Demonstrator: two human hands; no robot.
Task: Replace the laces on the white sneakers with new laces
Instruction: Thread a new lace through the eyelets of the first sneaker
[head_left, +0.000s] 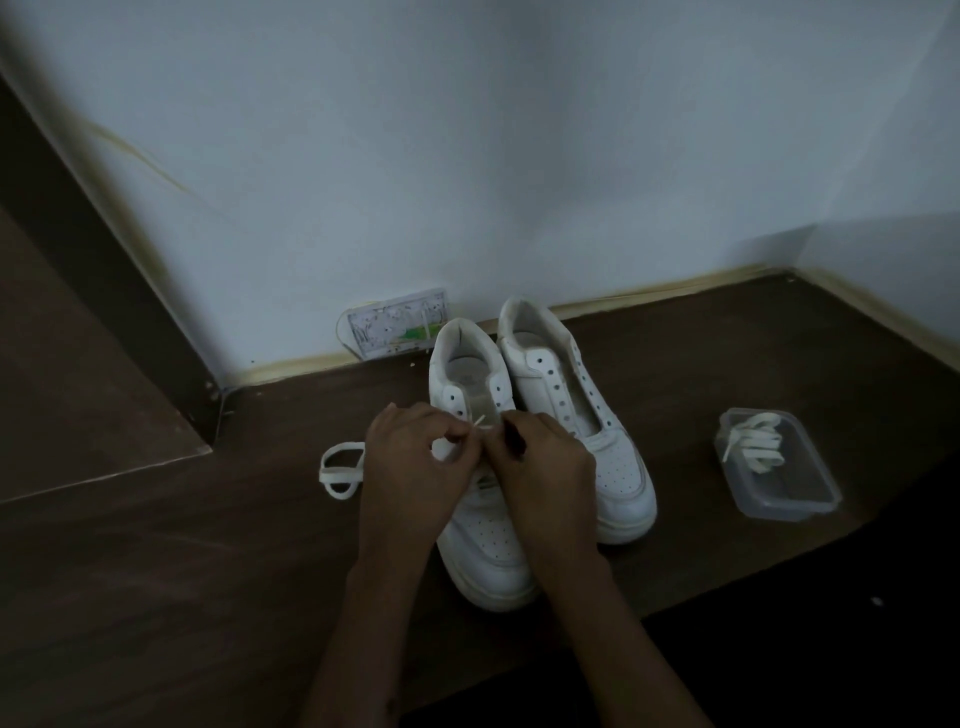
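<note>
No brand or readable writing is showing on either shoe; the small card leaning against the wall behind them is carrying a pale drawing with a green patch, but any lettering on it is too blurred to make out.

The two white sneakers are sitting side by side on the dark brown surface, heels toward the wall. The right-hand one is showing bare eyelets. The left sneaker is half hidden under both hands, so how far its lacing goes I cannot tell. The left hand is curling its fingers and pinching a thin pale lace end over the tongue; the right hand is curled in close beside it, apparently gripping the lace too (its fingertips are hidden).

A loose white lace is lying looped just left of the hands. Well off to the right, a clear plastic container is holding another coiled lace.

The room is dim; a yellowish strip is running along the foot of the wall, and a darker wooden panel is rising at the left.
</note>
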